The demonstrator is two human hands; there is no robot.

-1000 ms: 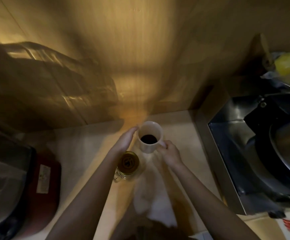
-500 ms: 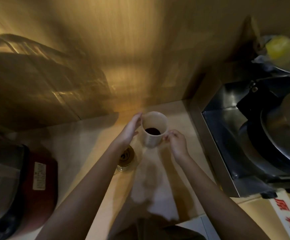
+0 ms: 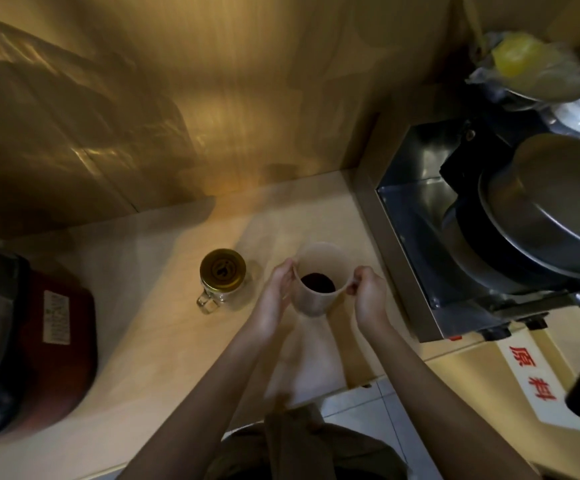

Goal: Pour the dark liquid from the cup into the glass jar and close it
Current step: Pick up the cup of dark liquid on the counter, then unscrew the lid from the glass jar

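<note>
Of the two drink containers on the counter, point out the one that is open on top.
The white cup, held between the left hand and right hand, shows dark liquid. The glass jar beside it has its gold lid on.

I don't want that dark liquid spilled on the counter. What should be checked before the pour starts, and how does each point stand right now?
1. Jar open: not ok. The gold lid sits on the glass jar.
2. Cup held: ok. The left hand cups the side of the cup and the right hand pinches its handle.
3. Cup level: ok. The dark liquid lies low inside, well under the rim.
4. Cup over jar: not ok. The jar stands apart, toward the person's left.
5. A free hand for the lid: not ok. Both hands are on the cup.
</note>
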